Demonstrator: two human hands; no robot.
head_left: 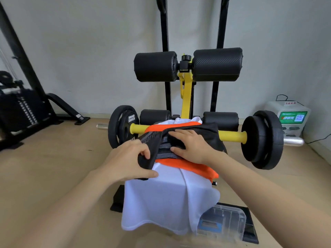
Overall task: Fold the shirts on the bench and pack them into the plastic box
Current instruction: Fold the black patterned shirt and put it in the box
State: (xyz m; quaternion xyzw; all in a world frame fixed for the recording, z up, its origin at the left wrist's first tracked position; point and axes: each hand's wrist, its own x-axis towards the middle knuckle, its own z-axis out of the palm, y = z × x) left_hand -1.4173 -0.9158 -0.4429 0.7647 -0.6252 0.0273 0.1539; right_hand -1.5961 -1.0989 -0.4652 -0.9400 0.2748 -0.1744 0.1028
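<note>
Pale wood floor (53,167) ran up to a plain grey-white wall (89,51). A yellow-framed bench (187,97) stood in the middle, with black roller pads (155,67) above it and a yellow bar (232,135) across it, which carried a weight plate (121,126) on the left end and a thicker stack of plates (263,140) on the right. A black weight-stack machine (19,108) stood at the far left, and a white and green charging cabinet (292,119) sat against the wall on the right.

Three shirts lay piled on the bench. A white shirt (161,197) was at the bottom and hung down over the near end. An orange shirt (197,169) lay on it, and a black shirt (206,133) with grey mesh panels lay on top. The clear plastic box (231,222) sat on a black mat (250,230) on the floor at the lower right, partly hidden by the white shirt's hem.

The left hand (129,158) gripped the near left edge of the black shirt, with fingers curled over the fabric and the thumb beneath it. The right hand (191,144) lay flat on the same shirt, fingers straight and spread, pressing it down.
</note>
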